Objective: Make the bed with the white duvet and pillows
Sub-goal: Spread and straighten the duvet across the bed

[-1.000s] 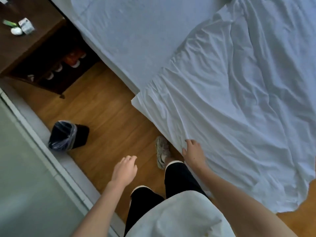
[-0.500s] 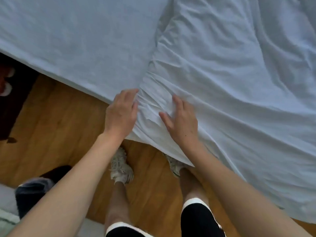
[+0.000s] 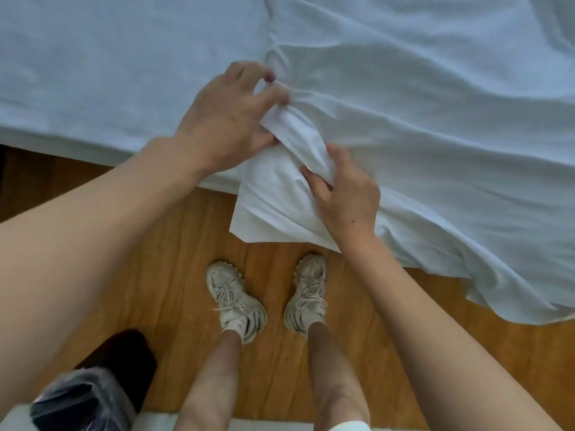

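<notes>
A: White duvet point(image 3: 435, 126) — spread rumpled over the right part of the bed point(image 3: 93, 73), near edge spilling off the side and hanging down toward the wooden floor point(image 3: 174, 259) at the far right. Corner bunched up right at the bed's edge, just above the feet.

B: Held by both hands?

A: Yep. Left hand point(image 3: 224, 119) pinching the gathered fabric from the left, thumb underneath and fingertips point(image 3: 277, 96) on top of a fold. Right hand point(image 3: 348, 194) clamped on the same bunch lower down, fingers curled into the cloth from the right. Close together, nearly touching, with only the wad of fabric between them.

B: And the loose corner?

A: Flopped down below the hands — a flat white flap hanging over the floor, pointed tip toward the left shoe.

B: Rest of the bed?

A: Left part bare: just a smooth pale sheet, no duvet over it. Can't spot any pillows from this angle.

B: Anything else down there?

A: Two beige chunky sneakers point(image 3: 236, 300) side by side on the floor, toes pointing at the bed. Bottom left, a dark bin point(image 3: 93, 393) with a crinkly plastic liner, partly hidden behind the left forearm. Pale strip along the very bottom edge, too cropped to tell what.
</notes>
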`<state>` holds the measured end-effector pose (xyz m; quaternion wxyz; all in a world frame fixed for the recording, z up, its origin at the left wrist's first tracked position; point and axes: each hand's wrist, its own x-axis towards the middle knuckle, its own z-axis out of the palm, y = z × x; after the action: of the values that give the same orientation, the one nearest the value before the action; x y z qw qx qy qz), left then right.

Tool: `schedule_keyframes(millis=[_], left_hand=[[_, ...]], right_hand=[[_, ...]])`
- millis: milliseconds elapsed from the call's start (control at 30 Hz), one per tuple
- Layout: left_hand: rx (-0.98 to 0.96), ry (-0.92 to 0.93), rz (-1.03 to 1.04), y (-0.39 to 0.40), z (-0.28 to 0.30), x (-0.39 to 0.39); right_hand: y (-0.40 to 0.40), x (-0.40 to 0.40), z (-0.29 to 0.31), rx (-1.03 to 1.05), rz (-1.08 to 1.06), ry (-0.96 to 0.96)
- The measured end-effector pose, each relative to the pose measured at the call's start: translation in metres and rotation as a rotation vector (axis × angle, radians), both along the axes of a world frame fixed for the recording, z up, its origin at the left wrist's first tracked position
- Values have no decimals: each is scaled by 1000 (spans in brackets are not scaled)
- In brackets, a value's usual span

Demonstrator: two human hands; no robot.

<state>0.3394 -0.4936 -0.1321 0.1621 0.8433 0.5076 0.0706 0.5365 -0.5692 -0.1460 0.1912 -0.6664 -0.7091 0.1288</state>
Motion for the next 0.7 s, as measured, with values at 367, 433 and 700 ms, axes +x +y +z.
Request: schedule_keyframes(millis=[367,433,700], left_hand=[[324,-133,-56,-51,18,-7],[373,-126,-38,-60,17,-9],[95,-189,251,-155,0,-49]], right_hand=[[-49,-18,25,26,166,59],[-58,-23,32,14,182,80],[-72,-26,39,-72,359,46]])
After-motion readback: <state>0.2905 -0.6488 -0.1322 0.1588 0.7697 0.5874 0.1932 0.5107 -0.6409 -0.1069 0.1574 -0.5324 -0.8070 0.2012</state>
